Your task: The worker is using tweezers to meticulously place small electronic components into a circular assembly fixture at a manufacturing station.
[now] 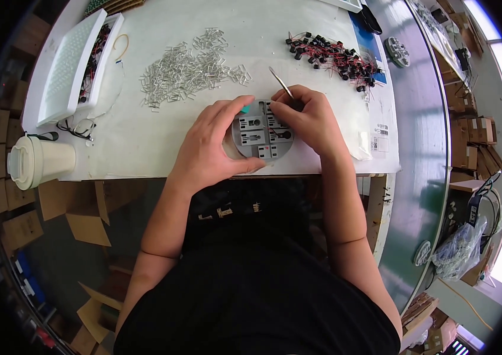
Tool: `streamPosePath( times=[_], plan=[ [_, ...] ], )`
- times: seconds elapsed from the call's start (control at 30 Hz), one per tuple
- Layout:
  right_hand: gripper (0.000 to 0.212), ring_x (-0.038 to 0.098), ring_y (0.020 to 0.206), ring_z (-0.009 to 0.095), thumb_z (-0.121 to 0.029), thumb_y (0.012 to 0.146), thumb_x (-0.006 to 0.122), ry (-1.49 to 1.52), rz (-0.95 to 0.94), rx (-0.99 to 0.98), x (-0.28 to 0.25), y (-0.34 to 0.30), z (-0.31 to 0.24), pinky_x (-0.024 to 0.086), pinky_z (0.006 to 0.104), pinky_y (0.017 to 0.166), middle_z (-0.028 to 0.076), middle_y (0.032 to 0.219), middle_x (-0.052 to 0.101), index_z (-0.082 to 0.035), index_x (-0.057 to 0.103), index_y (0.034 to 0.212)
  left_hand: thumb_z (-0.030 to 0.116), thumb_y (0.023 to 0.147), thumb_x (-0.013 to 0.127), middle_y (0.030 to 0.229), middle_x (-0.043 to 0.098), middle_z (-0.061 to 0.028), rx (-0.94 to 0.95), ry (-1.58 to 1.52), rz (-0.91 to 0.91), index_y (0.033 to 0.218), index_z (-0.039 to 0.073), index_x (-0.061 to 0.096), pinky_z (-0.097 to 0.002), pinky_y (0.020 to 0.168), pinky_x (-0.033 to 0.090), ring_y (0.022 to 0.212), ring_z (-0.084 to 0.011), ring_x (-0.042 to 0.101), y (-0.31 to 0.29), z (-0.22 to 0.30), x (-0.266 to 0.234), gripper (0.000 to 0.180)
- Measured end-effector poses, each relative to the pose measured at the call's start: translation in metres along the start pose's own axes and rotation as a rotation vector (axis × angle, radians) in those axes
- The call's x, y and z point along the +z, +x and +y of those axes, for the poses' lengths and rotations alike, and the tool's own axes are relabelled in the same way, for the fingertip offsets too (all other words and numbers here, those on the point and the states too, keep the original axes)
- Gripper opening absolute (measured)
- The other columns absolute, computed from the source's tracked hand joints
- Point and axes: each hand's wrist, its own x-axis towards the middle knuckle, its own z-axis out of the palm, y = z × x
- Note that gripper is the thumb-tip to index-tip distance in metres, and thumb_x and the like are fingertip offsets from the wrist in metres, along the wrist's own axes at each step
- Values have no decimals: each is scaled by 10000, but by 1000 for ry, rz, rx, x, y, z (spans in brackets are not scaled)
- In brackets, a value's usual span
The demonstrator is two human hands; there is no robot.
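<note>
My left hand (203,142) curves round the left side of a grey round fixture (253,135), thumb at its near edge and fingers at its far edge. The fixture is a disc with raised slotted blocks, lying near the table's front edge. By the left fingertips a small teal piece (245,109) shows. My right hand (310,118) is closed over the fixture's far right part, holding a slim metal tool (280,80) whose shiny end sticks out away from me. Its other end is hidden by my fingers, so its exact kind cannot be told. A red wire shows among the blocks.
Loose clear tube-like pieces (189,71) lie beyond my left hand. Black components with red wires (337,56) are heaped at the far right. A white tray (76,65) and a lidded cream container (41,161) stand on the left. A clear plastic bag (360,145) lies right of my wrist.
</note>
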Motion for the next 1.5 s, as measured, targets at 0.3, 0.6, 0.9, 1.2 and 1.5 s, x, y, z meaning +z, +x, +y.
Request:
streamPosePath(
  times=[0.3,0.6,0.9,1.2,1.5],
  plan=[
    [195,617,799,59,-122,934,776,-55,-1,0,-1,3,3,514,247,729,0,871,713,41,748,1036,216,622,1001,1290,655,-100,-19,-23,-5,1488,124,564,-439,970,566,1178,-316,648,2,5,-2,975],
    [192,602,783,58,-132,927,793,-120,7,-45,1,2,-1,519,253,729,-6,861,703,36,744,1008,203,618,1001,1275,656,-94,2,-20,5,1482,118,570,-431,943,575,1157,-307,652,4,4,-4,969],
    [245,564,697,46,-234,983,774,-1,80,38,1,3,-5,466,239,638,-24,770,651,9,747,963,207,667,1005,1252,680,-116,41,-23,13,1476,49,594,-381,993,559,1130,-241,676,5,-2,-3,922],
    [294,447,589,16,-311,1051,702,393,91,64,-11,-2,5,328,214,536,-66,701,562,-47,744,927,78,940,782,1012,727,-107,-6,-117,162,1171,8,710,-345,845,581,893,-211,721,34,14,-9,252],
    [288,456,600,17,-314,1045,712,389,106,35,-9,-4,5,333,216,543,-63,706,572,-47,746,940,94,941,775,1055,746,-125,32,151,-52,1130,16,723,-353,806,584,850,-256,728,53,10,-18,211]
  ],
)
